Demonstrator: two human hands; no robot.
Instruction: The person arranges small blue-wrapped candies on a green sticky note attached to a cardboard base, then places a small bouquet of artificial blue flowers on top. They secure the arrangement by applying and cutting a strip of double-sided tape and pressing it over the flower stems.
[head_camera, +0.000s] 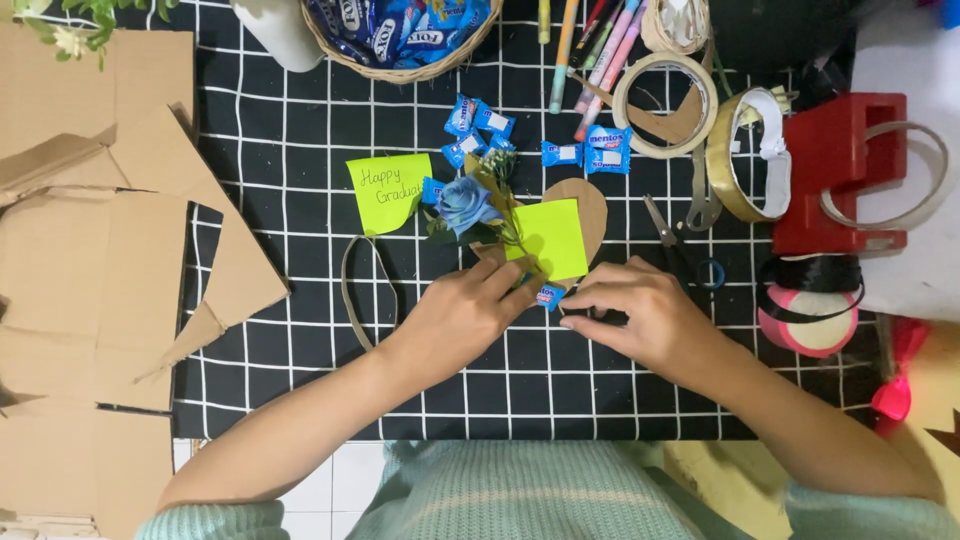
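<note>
While both hands work at the centre of the black grid cloth (300, 330), the left hand (462, 312) and right hand (640, 318) meet at 1 small blue wrapped candy (548, 295). L fingers are curled, tips pinching the candy's left end; R fingers are bent close together at its right end, contact partly hidden. Candy sits just below the lime-green square note (550, 238), which overlaps 1 brown cardboard heart (592, 210). 1 blue paper rose (464, 203) lies left of the note, touching it. Approx. 7 more blue candies (560, 153) lie loose above. 1 second green note (388, 190), handwritten, sits left of the rose. 1 pair of scissors (672, 245) lies right of the heart. 1 wicker basket (405, 40) holds more sweets; count unclear.
</note>
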